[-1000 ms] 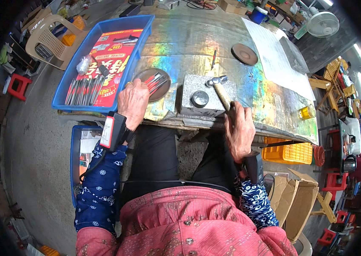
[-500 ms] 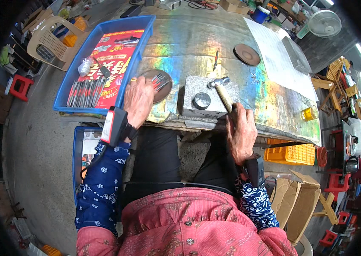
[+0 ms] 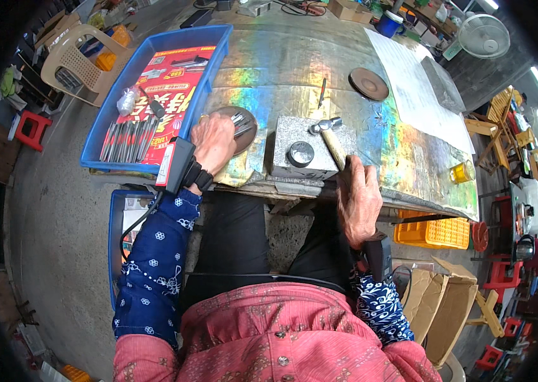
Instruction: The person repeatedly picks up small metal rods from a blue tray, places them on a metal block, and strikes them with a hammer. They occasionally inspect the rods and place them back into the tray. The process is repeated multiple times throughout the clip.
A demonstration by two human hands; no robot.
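Observation:
My left hand [image 3: 213,141] rests over the left edge of a round brown dish [image 3: 246,141], its fingers curled and their tips hidden. Against these fingers, in the dish, lie several thin metal rods [image 3: 242,123]; whether the hand grips any is hidden. My right hand [image 3: 359,202] is closed round the handle end of a small hammer [image 3: 333,145]. The hammer's head lies on a speckled grey stone block [image 3: 288,130], beside a short dark round cup [image 3: 300,153]. In the blue tray [image 3: 94,137] on the left, more thin rods with red parts [image 3: 127,141] lie in a row.
Another brown round dish [image 3: 369,84] and a thin dark pointed tool [image 3: 322,92] lie farther back. White sheets [image 3: 409,83] cover the table's right side, and a small yellow jar [image 3: 462,171] stands near its right edge. Below are a yellow crate [image 3: 434,230] and a cardboard box [image 3: 440,299].
My left hand has shifted slightly to the right over the dish. The rods there look turned, and their red parts no longer show. My right hand and the hammer have barely moved.

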